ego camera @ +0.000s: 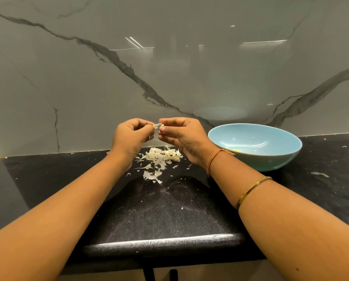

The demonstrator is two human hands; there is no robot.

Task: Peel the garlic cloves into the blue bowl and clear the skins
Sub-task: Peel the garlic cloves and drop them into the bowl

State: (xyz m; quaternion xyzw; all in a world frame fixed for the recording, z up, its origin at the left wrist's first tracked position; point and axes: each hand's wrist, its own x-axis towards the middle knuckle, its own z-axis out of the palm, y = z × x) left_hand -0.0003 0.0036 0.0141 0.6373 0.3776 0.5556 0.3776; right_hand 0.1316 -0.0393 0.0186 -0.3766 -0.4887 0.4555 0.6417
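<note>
The left hand [132, 136] is raised above the black stone countertop [48, 179], its fingers curled and its fingertips pinching one end of a small garlic clove [158, 126]. The clove hangs in the air between the two hands, in front of the grey marble backsplash [68, 78], with papery skin partly loose on it. Below it, a pile of garlic skins [161, 157] lies scattered on the counter, with a few stray flakes around the heap. The right hand [181, 136] pinches the clove's other end between thumb and forefinger, its remaining fingers bent inward. An orange thread [214, 159] circles the right wrist, and a gold bangle [252, 191] sits further up the forearm. Further right, the blue bowl [270, 161] stands upright on the counter near the backsplash, just beside the right wrist. A few pale yellow pieces [235, 151] lie at its bottom, possibly peeled cloves, though the wrist partly hides them.
</note>
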